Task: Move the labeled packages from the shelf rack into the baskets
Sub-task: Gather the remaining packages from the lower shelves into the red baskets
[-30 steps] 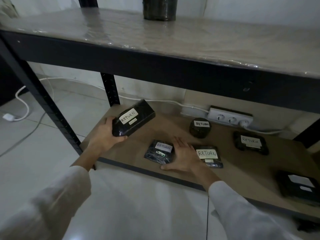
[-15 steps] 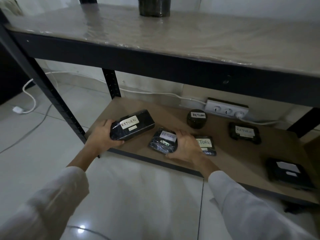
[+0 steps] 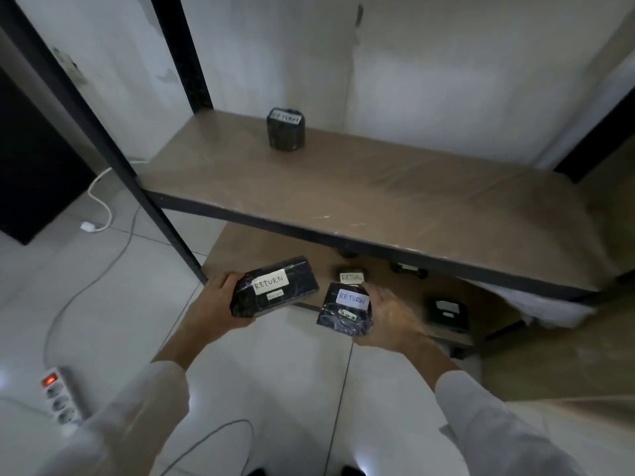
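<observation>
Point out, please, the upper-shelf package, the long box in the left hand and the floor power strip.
upper-shelf package (image 3: pixel 286 135), head view, front side.
long box (image 3: pixel 275 288), head view, top face.
floor power strip (image 3: pixel 60 398), head view, socket row.

Black box (image 3: pixel 275 292), black pouch (image 3: pixel 345 310), seemingly off-shelf

RETURN is written in black on the white label (image 3: pixel 270 281) of the long black film-wrapped box (image 3: pixel 302 286), and in blue on that of the flat black wrapped packet (image 3: pixel 338 321). The smaller labels (image 3: pixel 275 294) beneath cannot be read.
</observation>
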